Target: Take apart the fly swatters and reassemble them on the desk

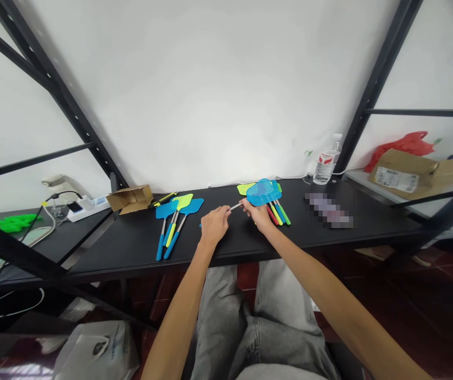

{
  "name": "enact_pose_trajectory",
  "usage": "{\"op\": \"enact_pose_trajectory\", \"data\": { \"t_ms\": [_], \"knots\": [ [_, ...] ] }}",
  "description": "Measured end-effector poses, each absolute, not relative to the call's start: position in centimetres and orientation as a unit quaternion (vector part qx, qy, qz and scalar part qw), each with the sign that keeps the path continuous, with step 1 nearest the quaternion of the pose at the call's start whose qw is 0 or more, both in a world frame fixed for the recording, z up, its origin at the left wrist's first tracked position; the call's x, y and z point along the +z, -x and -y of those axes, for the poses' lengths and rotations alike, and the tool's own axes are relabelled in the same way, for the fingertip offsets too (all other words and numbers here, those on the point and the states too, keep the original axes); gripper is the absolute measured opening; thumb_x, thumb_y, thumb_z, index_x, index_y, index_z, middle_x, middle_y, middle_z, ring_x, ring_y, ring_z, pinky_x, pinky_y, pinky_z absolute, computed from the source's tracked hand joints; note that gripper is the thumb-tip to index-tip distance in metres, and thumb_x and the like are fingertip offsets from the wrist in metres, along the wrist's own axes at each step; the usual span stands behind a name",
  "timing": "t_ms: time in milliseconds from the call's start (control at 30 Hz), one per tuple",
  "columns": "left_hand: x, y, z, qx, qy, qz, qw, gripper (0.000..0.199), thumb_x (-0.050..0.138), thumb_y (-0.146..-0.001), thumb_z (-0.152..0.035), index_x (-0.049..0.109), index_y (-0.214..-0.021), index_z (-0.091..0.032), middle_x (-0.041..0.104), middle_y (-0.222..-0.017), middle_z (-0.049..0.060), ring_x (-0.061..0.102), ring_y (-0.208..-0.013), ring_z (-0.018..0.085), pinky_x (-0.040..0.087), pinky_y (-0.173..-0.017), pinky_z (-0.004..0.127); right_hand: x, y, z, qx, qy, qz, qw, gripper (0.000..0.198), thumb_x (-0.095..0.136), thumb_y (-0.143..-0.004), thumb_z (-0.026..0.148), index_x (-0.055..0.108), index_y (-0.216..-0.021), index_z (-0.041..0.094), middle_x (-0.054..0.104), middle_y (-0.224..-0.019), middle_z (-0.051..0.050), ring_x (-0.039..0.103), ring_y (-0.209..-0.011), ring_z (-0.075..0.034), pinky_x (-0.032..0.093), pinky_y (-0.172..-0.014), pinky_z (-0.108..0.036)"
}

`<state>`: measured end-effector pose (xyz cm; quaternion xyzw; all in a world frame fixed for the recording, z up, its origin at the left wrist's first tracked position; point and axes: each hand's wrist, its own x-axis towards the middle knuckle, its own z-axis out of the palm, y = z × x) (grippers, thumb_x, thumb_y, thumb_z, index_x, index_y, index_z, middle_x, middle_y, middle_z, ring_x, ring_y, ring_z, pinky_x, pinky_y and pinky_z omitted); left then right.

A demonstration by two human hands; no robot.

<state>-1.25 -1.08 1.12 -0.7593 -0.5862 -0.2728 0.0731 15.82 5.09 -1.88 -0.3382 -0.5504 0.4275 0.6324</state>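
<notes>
A blue fly swatter is held across my front, its perforated head to the right and a thin metal shaft showing between my hands. My left hand is closed around the handle end, which it mostly hides. Close to the head, my right hand pinches the shaft. Behind and below that head lie several fly swatters with red, yellow, blue and green handles, partly covered. To the left of my hands, blue and yellow-green fly swatters lie fanned and overlapping on the black table.
An open cardboard box and a power strip are at the left. A water bottle stands by the wall at the right, near a blurred-out item. Black metal posts frame both sides. Another carton sits far right.
</notes>
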Motion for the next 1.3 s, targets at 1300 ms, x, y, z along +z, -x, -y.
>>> {"op": "enact_pose_trajectory", "data": {
  "t_ms": [1300],
  "knots": [
    [0.7, 2.8, 1.0, -0.240, 0.764, 0.595, 0.065, 0.029, 0.036, -0.101, -0.027, 0.065, -0.102, -0.027, 0.071, -0.101, 0.004, 0.065, -0.094, 0.021, 0.038, -0.069, 0.027, -1.5, -18.1, -5.5, 0.454, 0.364, 0.464, 0.668, 0.037, 0.081, -0.065, 0.049, 0.057, -0.061, 0.021, 0.058, -0.055, 0.003, 0.050, -0.051, -0.012, 0.040, -0.050, -0.026]
  ]
}}
